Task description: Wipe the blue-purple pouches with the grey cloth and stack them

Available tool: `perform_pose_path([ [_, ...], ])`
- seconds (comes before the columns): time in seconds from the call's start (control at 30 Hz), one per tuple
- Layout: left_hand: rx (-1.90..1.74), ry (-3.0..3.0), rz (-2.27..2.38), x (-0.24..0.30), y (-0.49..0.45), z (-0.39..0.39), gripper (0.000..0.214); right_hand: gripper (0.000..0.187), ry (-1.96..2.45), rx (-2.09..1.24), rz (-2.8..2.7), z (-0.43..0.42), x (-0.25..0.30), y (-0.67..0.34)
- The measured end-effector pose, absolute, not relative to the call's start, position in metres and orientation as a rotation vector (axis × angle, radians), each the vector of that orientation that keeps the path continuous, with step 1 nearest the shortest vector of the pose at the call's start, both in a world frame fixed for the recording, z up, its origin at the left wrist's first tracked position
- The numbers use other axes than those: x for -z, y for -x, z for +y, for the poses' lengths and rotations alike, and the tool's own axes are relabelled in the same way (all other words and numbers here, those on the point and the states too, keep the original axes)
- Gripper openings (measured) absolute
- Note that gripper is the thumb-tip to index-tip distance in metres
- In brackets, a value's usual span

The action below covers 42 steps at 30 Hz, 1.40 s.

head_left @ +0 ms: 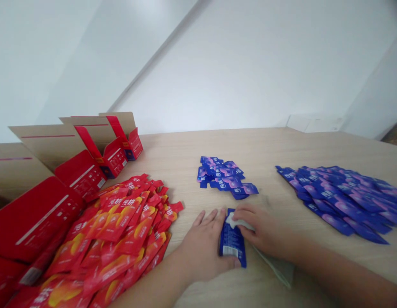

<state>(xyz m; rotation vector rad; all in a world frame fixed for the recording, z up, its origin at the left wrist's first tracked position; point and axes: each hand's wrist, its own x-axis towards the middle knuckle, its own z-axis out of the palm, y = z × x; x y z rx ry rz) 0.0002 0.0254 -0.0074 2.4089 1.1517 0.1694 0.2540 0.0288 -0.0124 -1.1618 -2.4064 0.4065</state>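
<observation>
A blue sachet [232, 244] lies on the table with its barcode side up. My left hand [203, 248] holds it down, fingers stretched along its left edge and thumb over its lower end. A white cloth [278, 267] is pinched in my right hand [265, 229], and part of it touches the upper part of the sachet. The rest of the cloth trails under my right wrist onto the table. Just beyond my hands is a small pile of blue sachets [222, 177].
Many red sachets [121, 235] are heaped at the left, beside opened red cartons [79, 175] standing in a row. A larger spread of blue-purple sachets [342, 196] covers the right side. The wooden table [172, 145] meets a white wall behind.
</observation>
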Motion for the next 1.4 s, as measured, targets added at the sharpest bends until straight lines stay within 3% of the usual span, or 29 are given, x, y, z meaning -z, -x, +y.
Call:
perform_pose_path([
  [0.17, -0.199, -2.396, 1.138, 0.008, -0.002, 0.026, 0.128, 0.034, 0.956, -0.621, -2.564, 0.007, 0.001, -0.236],
  [0.27, -0.196, -2.371, 1.13, 0.004, -0.001, 0.025, 0.13, 0.036, 1.011, -0.527, -2.542, 0.023, 0.009, -0.244],
  [0.4, -0.111, -2.44, 1.089, -0.005, -0.002, 0.012, 0.087, 0.031, 1.264, -0.301, -2.388, 0.057, 0.025, -0.267],
  [0.53, -0.089, -2.552, 1.199, -0.004, -0.018, -0.008, 0.086, 0.029, 1.377, -0.234, -2.292, 0.07, 0.031, -0.281],
  [0.63, -0.075, -2.622, 1.357, -0.001, -0.029, -0.014, 0.058, 0.03, 1.362, -0.232, -2.324, 0.067, 0.03, -0.281],
  [0.7, -0.107, -2.59, 1.464, -0.002, -0.029, -0.01, 0.058, 0.03, 1.355, -0.249, -2.348, 0.061, 0.029, -0.28],
  [0.8, -0.256, -2.508, 1.566, -0.009, -0.016, 0.003, 0.057, 0.033, 1.33, -0.364, -2.418, 0.048, 0.024, -0.279],
  [0.87, -0.424, -2.451, 1.574, -0.014, -0.006, 0.011, 0.04, 0.053, 1.347, -0.466, -2.382, 0.036, 0.018, -0.275],
  [0.97, -0.777, -2.355, 1.6, -0.019, -0.002, 0.011, 0.035, 0.077, 1.393, -0.63, -2.041, 0.014, 0.006, -0.257],
  [1.07, -1.201, -2.175, 1.291, -0.015, -0.012, -0.002, 0.027, 0.064, 1.159, -1.046, -1.745, -0.008, -0.004, -0.229],
  [1.17, -1.135, -2.293, 0.957, -0.004, -0.02, -0.016, 0.032, 0.048, 1.07, -1.268, -1.593, -0.02, -0.004, -0.218],
  [1.3, -0.823, -2.62, 0.908, 0.012, -0.021, -0.02, 0.075, 0.047, 1.42, -0.86, -1.539, 0.0, -0.001, -0.274],
  [1.4, -0.516, -2.7, 0.896, 0.019, -0.021, -0.017, 0.069, 0.052, 1.842, -0.19, -1.561, 0.028, -0.015, -0.364],
])
